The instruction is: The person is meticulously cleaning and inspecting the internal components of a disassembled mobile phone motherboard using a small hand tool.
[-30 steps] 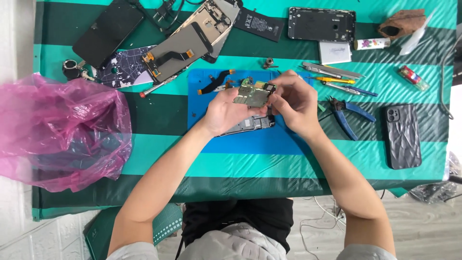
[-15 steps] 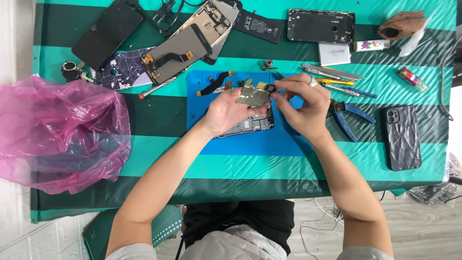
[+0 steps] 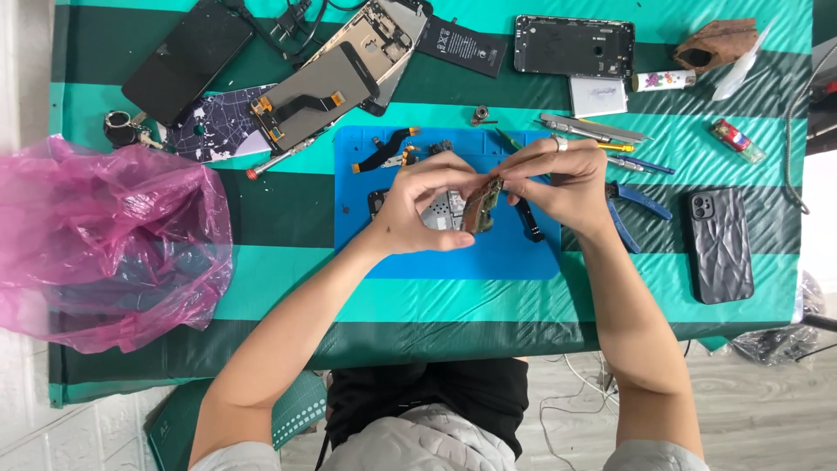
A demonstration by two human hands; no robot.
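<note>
A: Logging from the feed, biggest first. Desk (image 3: 261, 262) under a green striped cover. Pink plastic bag (image 3: 105, 235) on its left side. Blue work mat (image 3: 453, 262) centre. Black phone case (image 3: 719, 244) lies far right, well apart from the mat.

B: And the work itself?

A: I judge it a teardown step: a small circuit board (image 3: 482, 206) is held up on edge over the mat, above an opened phone body (image 3: 440, 214) that is mostly hidden by the fingers.

B: Grips?

A: Left hand (image 3: 418, 205): thumb and fingers clamped on the board's left and lower edge. Right hand (image 3: 567, 183): fingertips pinched together on the board's top right end. I can't tell whether a part is being pulled off it; too small.

B: What does the next move call for?

A: My guess: steady support from the left, a light careful pull or turn from the right, so nothing bends. Blue-handled pliers (image 3: 636, 205) sit just beside the right hand, 1 orange flex cable (image 3: 384, 148) at the mat's top.
</note>
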